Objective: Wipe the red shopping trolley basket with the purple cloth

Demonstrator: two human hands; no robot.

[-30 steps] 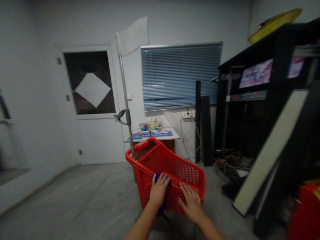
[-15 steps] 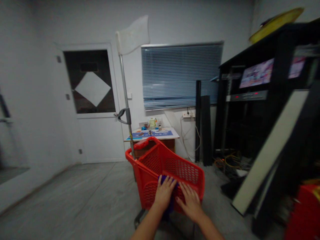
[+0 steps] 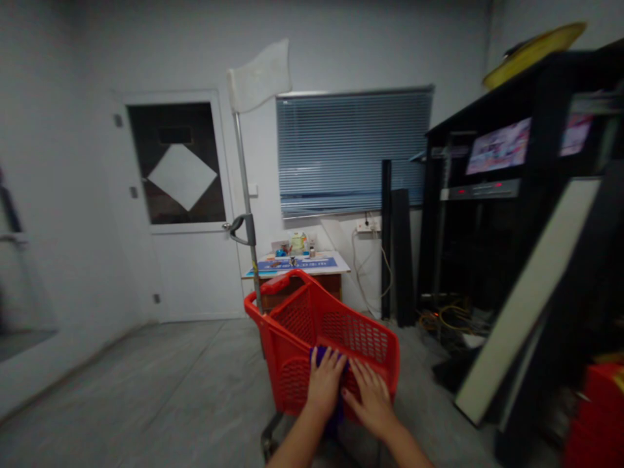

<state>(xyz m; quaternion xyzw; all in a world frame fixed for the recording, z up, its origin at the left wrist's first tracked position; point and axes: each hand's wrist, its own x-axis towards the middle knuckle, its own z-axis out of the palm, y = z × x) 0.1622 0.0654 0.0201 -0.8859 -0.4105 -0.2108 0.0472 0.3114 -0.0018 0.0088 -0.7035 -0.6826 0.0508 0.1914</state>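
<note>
A red plastic shopping cart (image 3: 292, 325) stands in front of me at the lower middle. A purple cloth (image 3: 319, 355) is draped over its near side wall and hangs down outside. My left hand (image 3: 325, 385) lies on the cloth with its fingers stretched out over the wall's top edge. Just to the right, my right hand (image 3: 370, 396) rests with spread fingers on the same edge, beside the cloth. Part of the cloth is hidden under the hands and forearms.
A pole with a white flag (image 3: 260, 77) rises from the cart's left end. Behind stands a small table (image 3: 341, 261) with small items. At right, a pale board (image 3: 529, 299) leans against a black rack (image 3: 543, 130); cables (image 3: 453, 315) lie on the floor. A white door (image 3: 195, 273) is at left.
The view has tilted up slightly, so the scene sits a little lower. Both hands stay on the cart's near edge, with almost no shift, and the cloth remains under them.
</note>
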